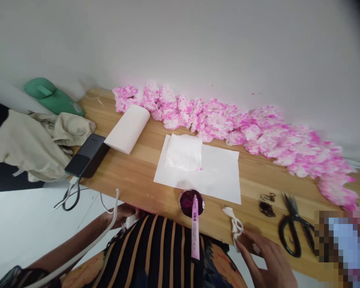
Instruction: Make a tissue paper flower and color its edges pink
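Observation:
My right hand (267,256) is at the table's front edge, thumb and fingertips closed on the lower end of a white twisted strip (236,226). My left hand (126,211) is low beside the waist, partly under the table edge, its fingers mostly hidden; something small and white (131,221) shows next to it. A pink marker (195,232) leans across a small cup of dark purple liquid (184,204). Behind the cup, a folded white tissue (184,152) with a pink spot lies on a white paper sheet (220,176).
Pink-and-white crumpled tissue flowers (216,120) line the wall. Black scissors (294,220) and dark hair ties (267,208) lie at right. A stack of tissues (129,128), a black power bank (88,156), beige cloth (33,148) and a green bottle (54,96) are at left.

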A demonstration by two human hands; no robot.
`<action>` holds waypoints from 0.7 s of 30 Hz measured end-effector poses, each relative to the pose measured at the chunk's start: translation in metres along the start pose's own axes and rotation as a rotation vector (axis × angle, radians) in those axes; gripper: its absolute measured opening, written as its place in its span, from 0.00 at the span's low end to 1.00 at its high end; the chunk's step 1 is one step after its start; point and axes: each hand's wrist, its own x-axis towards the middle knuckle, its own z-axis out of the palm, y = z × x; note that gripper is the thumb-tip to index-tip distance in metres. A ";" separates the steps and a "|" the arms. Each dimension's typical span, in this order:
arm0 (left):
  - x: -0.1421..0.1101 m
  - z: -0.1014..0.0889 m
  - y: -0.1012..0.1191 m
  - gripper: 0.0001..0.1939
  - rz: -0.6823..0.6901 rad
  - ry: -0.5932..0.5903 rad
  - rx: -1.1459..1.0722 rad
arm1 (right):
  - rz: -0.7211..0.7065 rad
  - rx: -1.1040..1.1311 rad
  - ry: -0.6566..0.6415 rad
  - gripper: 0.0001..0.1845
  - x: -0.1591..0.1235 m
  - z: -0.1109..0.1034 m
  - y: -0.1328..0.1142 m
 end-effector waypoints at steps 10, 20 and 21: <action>-0.032 -0.017 -0.020 0.09 0.335 -0.167 -0.399 | -0.066 -0.026 0.046 0.16 0.005 0.017 0.003; 0.005 0.078 0.053 0.20 0.501 -0.093 -0.566 | -0.006 -0.077 0.044 0.18 -0.009 0.021 0.040; 0.012 0.090 0.063 0.19 0.490 -0.091 -0.582 | 0.010 -0.084 0.039 0.19 -0.010 0.021 0.044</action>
